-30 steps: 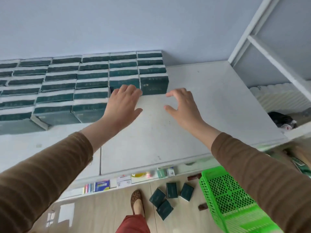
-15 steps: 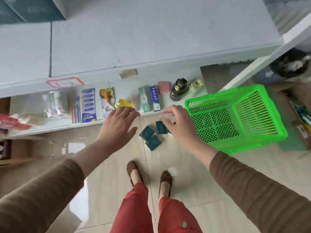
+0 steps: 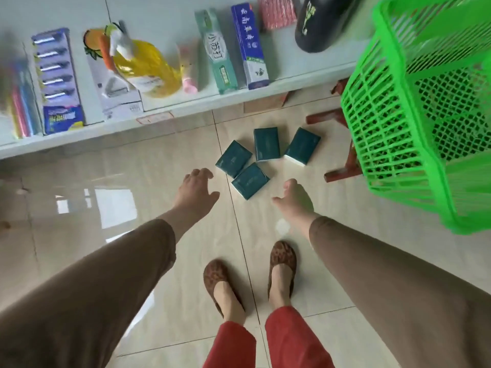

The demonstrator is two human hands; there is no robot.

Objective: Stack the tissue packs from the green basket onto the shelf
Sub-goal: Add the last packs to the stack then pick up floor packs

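Observation:
Several dark green tissue packs [image 3: 250,181] lie loose on the tiled floor, just below the low shelf. The green basket [image 3: 393,128] stands at the right, raised off the floor on a red stand, and looks empty through its mesh. My left hand [image 3: 196,192] hangs above the floor left of the packs, fingers loosely spread and holding nothing. My right hand [image 3: 293,199] is just right of the nearest pack, also empty with relaxed fingers. Neither hand touches a pack.
The low white shelf [image 3: 186,107] carries toothpaste boxes [image 3: 248,43], a yellow bottle [image 3: 143,67], razors [image 3: 57,78] and a black item [image 3: 322,22]. A red stand [image 3: 345,144] sits under the basket. My feet in brown slippers [image 3: 281,264] stand on the tiles behind the packs.
My view dropped from the upper shelf with the stacked packs to the floor. Both empty hands came down and now hover close to the loose packs.

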